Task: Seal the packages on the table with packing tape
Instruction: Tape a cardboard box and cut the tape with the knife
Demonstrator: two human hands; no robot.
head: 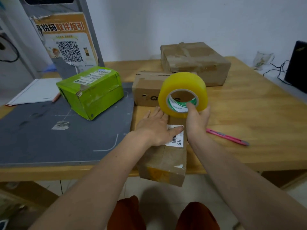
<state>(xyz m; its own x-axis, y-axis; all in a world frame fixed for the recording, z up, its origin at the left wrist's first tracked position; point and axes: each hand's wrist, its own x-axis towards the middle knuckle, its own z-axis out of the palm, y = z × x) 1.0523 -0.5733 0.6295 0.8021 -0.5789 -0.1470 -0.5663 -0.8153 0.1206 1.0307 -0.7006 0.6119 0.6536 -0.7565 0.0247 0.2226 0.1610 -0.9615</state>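
- Packing tape roll (pixel 182 93), yellow with a green-and-white core label, is held up in the right hand (pixel 197 118); the thumb hooks into the core and the fingers wrap the outer side, so the grip is clamped on the roll.
- Directly under that grip lies a brown package (pixel 163 161) with a white barcode label (pixel 178 138) on top; its near end overhangs the edge of the wooden table (pixel 249 117).
- Left hand (pixel 156 128) lies flat on this package, fingers straight and spread, the thumb touching the label; it holds nothing.
- Just behind the raised roll sits a small cardboard box (pixel 146 90), partly hidden by the tape.
- Further behind the grip, a larger taped cardboard box (pixel 196 62) rests on the table.
- Left of the pressing hand, well apart, a green box (pixel 93 92) sits tilted on a grey mat (pixel 49 138).
- Right of the holding hand, near the wrist, a pink utility knife (pixel 227 136) lies on the wood.
- Beyond the green box stands a grey panel with a QR-code poster (pixel 66 42).
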